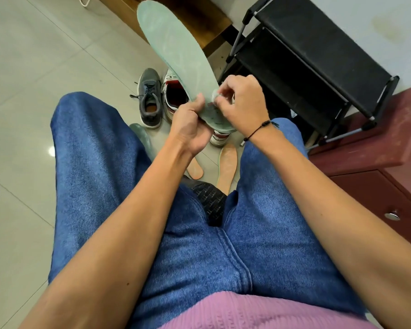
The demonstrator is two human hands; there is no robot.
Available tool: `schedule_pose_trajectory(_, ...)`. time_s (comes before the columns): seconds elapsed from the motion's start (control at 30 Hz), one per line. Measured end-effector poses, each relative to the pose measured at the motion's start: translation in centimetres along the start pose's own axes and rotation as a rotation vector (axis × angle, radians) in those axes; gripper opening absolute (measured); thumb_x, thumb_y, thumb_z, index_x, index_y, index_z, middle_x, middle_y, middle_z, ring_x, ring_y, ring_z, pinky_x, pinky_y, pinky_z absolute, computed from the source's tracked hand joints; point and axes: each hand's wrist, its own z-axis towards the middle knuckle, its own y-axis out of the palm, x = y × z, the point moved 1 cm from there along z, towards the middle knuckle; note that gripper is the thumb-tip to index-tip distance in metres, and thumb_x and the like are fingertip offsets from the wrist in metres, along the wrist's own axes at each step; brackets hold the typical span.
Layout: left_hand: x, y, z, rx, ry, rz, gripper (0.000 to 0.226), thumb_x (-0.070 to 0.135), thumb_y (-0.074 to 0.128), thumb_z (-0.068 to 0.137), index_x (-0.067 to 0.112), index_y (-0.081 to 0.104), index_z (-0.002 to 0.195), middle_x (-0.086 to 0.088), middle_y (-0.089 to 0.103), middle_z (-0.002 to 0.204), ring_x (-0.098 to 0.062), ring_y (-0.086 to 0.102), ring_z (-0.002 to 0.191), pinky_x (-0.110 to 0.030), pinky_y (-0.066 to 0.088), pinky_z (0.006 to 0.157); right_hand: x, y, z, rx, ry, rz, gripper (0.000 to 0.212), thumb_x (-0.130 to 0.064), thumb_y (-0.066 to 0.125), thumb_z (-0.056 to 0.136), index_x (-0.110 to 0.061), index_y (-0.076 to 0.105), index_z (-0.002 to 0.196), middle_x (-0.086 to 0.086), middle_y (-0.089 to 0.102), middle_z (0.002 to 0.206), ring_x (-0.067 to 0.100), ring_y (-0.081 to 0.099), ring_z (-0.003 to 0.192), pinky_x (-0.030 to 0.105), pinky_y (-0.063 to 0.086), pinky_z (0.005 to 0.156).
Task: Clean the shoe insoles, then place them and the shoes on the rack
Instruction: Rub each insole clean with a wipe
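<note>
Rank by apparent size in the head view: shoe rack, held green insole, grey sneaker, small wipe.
1. Shoe rack
2. Green insole, though it is nearer the camera, so this rank is unsure
3. Grey sneaker
4. Wipe, mostly hidden in the right hand

One wide-angle view, taken from your head, looks forward and steeply down over your lap to the floor (22, 67). Your forearms enter from the near edge, close to the lens. Your left hand (188, 124) and right hand (244, 103) meet mid-frame. The shoe rack (306, 55) sits far right.
</note>
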Motion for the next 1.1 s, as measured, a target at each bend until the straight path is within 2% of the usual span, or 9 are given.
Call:
schedule_pose_trajectory(0.1,0.5,0.0,-0.2,-0.046,-0.052,-0.021,0.025,-0.002,0.035,0.073,-0.004,0.056,0.086,-0.015,0.066,0.075,-0.024,0.065,0.073,-0.031,0.054,0.078,-0.7,0.1,-0.2,-0.069,-0.147,-0.025,0.016,-0.019,0.056,0.074,-0.006,0.064,0.078,0.011,0.064,0.079,0.029,0.052,0.080,0.032,0.037,0.071)
schedule_pose_trajectory(0.23,0.3,0.2,-0.2,-0.067,-0.036,0.048,0.048,-0.001,0.029,0.055,-0.002,0.056,0.094,-0.015,0.062,0.092,-0.027,0.059,0.087,-0.036,0.051,0.082,0.3,-0.4,0.4,0.009,0.009,-0.012,0.020,-0.028,0.058,0.075,-0.010,0.065,0.080,0.005,0.066,0.083,0.027,0.052,0.086,0.035,0.040,0.075)
schedule_pose_trajectory(0.37,0.2,0.3,-0.6,-0.061,-0.048,0.147,0.045,-0.005,0.028,0.051,-0.004,0.055,0.087,-0.013,0.064,0.077,-0.024,0.063,0.074,-0.031,0.056,0.071,-0.3,-0.2,-0.2,-0.107,-0.115,-0.039,0.023,-0.028,0.055,0.075,-0.010,0.067,0.083,0.006,0.066,0.085,0.026,0.051,0.086,0.034,0.039,0.074)
schedule_pose_trajectory(0.5,-0.1,0.3,-0.5,-0.093,-0.010,0.261,0.057,-0.011,0.029,0.050,-0.002,0.058,0.098,-0.016,0.062,0.093,-0.027,0.061,0.087,-0.037,0.054,0.080,0.3,-0.4,0.6,-0.003,0.006,-0.049,0.019,-0.027,0.059,0.077,-0.010,0.066,0.083,0.007,0.066,0.085,0.028,0.051,0.089,0.037,0.041,0.077)
schedule_pose_trajectory(0.63,0.1,0.0,-0.3,-0.129,-0.009,0.241,0.056,-0.017,0.026,0.050,-0.001,0.054,0.095,-0.014,0.060,0.082,-0.025,0.062,0.081,-0.035,0.056,0.072,-0.9,-0.1,0.1,-0.075,-0.151,0.009,0.019,-0.021,0.058,0.076,-0.006,0.067,0.083,0.011,0.067,0.084,0.029,0.053,0.083,0.032,0.038,0.076)
schedule_pose_trajectory(0.73,0.1,0.3,-0.5,-0.150,-0.010,0.298,0.058,-0.013,0.027,0.047,-0.001,0.053,0.098,-0.013,0.061,0.077,-0.025,0.063,0.077,-0.036,0.058,0.071,-0.1,-0.3,1.3,-0.021,-0.021,-0.023,0.021,-0.029,0.057,0.077,-0.011,0.067,0.084,0.005,0.068,0.086,0.028,0.054,0.089,0.036,0.042,0.079)
schedule_pose_trajectory(0.8,-0.1,0.6,-0.7,-0.156,-0.026,0.332,0.057,-0.016,0.025,0.050,-0.001,0.052,0.098,-0.012,0.065,0.075,-0.025,0.065,0.074,-0.037,0.059,0.068,-0.2,-0.2,1.8,0.022,0.030,-0.002,0.019,-0.027,0.059,0.077,-0.012,0.067,0.084,0.004,0.068,0.085,0.027,0.056,0.089,0.034,0.042,0.078)
schedule_pose_trajectory(0.97,0.6,-0.3,-0.1,-0.140,-0.055,0.333,0.050,-0.022,0.012,0.066,-0.003,0.051,0.091,-0.016,0.059,0.081,-0.026,0.062,0.077,-0.032,0.056,0.067,-1.9,-0.2,0.7,-0.056,-0.022,0.189,0.013,-0.018,0.066,0.076,-0.009,0.070,0.084,-0.002,0.066,0.078,0.006,0.050,0.069,0.018,0.038,0.067)
schedule_pose_trajectory(1.1,0.4,0.5,-0.8,-0.173,-0.090,0.341,0.045,-0.014,0.023,0.051,-0.003,0.052,0.085,-0.014,0.061,0.072,-0.025,0.065,0.069,-0.034,0.059,0.065,-1.1,-0.4,1.7,-0.020,0.030,0.186,0.015,-0.022,0.065,0.075,-0.011,0.070,0.082,0.001,0.068,0.079,0.013,0.052,0.075,0.029,0.043,0.074)
